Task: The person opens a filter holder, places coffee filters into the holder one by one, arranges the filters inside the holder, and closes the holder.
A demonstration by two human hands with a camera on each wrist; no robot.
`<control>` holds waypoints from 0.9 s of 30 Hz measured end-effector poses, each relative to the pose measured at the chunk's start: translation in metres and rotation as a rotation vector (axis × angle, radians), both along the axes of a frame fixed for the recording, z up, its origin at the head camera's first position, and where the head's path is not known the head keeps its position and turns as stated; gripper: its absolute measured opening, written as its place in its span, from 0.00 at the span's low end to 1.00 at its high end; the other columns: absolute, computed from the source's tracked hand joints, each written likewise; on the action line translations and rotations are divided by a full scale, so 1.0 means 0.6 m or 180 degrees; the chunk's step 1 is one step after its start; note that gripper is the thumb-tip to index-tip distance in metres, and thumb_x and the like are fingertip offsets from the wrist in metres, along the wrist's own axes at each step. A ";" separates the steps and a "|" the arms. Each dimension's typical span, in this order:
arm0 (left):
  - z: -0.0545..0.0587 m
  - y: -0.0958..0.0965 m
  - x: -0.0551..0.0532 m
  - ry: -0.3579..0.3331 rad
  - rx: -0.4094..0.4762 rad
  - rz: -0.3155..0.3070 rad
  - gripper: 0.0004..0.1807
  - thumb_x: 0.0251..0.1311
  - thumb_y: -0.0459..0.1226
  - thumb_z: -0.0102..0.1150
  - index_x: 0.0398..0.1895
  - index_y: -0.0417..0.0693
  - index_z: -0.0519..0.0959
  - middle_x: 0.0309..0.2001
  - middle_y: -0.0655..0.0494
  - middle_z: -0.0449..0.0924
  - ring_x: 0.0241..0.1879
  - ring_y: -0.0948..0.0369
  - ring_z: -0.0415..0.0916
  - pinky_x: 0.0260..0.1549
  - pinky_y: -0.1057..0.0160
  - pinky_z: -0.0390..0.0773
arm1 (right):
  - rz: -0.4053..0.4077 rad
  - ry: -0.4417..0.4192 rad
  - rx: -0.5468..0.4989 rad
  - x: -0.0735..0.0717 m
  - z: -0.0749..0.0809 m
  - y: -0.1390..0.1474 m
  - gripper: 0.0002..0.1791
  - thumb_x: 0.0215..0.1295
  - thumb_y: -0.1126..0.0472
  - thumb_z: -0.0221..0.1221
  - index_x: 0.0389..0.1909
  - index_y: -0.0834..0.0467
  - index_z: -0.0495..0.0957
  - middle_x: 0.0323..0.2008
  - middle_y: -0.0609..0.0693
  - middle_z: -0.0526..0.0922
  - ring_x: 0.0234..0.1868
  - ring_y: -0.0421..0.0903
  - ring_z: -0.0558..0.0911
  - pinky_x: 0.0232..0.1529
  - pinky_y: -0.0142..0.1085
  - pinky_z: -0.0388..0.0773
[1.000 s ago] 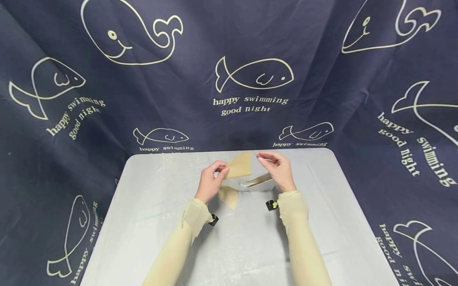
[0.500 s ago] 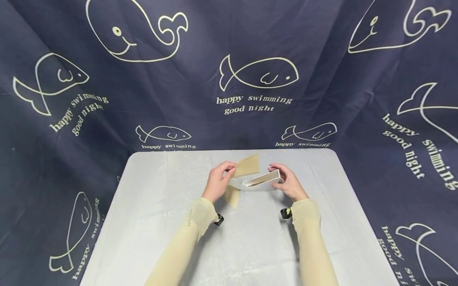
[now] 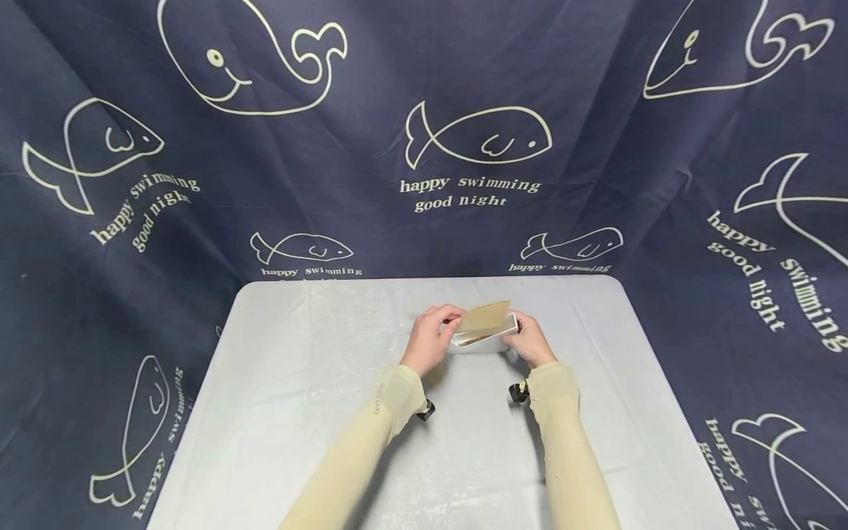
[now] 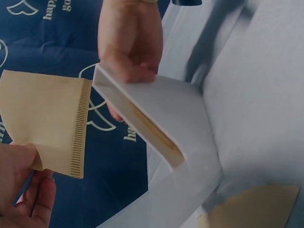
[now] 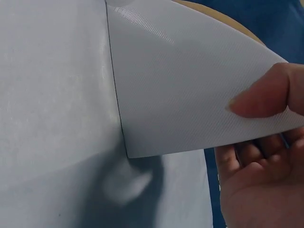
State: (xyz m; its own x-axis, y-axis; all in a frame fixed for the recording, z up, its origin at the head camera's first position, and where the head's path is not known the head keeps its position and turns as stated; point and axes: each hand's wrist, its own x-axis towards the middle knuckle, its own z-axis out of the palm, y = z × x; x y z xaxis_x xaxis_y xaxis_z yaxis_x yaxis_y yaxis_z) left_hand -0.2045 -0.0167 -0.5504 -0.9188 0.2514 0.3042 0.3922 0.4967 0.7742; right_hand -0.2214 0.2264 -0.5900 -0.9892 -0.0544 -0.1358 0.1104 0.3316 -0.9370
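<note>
In the left wrist view, my left hand [image 4: 23,185] pinches a brown paper coffee filter [image 4: 45,118] with a crimped edge. The filter is held up beside the mouth of a white open-topped box [image 4: 175,102]. Brown paper shows inside this box. My right hand [image 5: 266,152] grips the box by its side, thumb on the near face and fingers behind. Seen from the head, the left hand [image 3: 433,338] holds the filter [image 3: 486,316] over the box opening, and the right hand [image 3: 528,338] is at the box's right end. The head view cannot tell whether the filter touches the box.
Another brown coffee filter [image 4: 256,209] lies on the pale table [image 3: 298,412] beside the box, mostly hidden behind the left wrist in the head view. A dark blue curtain [image 3: 371,213] with fish drawings hangs behind the table.
My right hand has come down and taken hold of the box's right end. The left hand has carried the coffee filter rightward, from beside the box to over its opening.
</note>
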 end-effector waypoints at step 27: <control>-0.054 0.065 0.008 0.0245 -0.1045 0.0096 0.05 0.71 0.36 0.63 0.45 0.52 0.84 0.39 0.57 0.89 0.38 0.59 0.83 0.41 0.62 0.83 | -0.0709 0.0048 0.0143 -0.002 -0.032 -0.022 0.31 0.35 0.82 0.51 0.45 0.68 0.85 0.38 0.59 0.88 0.32 0.44 0.78 0.26 0.34 0.72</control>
State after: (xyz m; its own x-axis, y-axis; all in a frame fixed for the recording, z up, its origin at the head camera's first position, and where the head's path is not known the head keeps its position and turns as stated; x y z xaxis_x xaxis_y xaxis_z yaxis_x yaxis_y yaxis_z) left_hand -0.1998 0.0224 -0.5830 -0.9048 0.3205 0.2804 0.4247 0.7270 0.5396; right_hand -0.2224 0.2130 -0.6095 -0.9781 0.1714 -0.1183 0.1717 0.3419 -0.9239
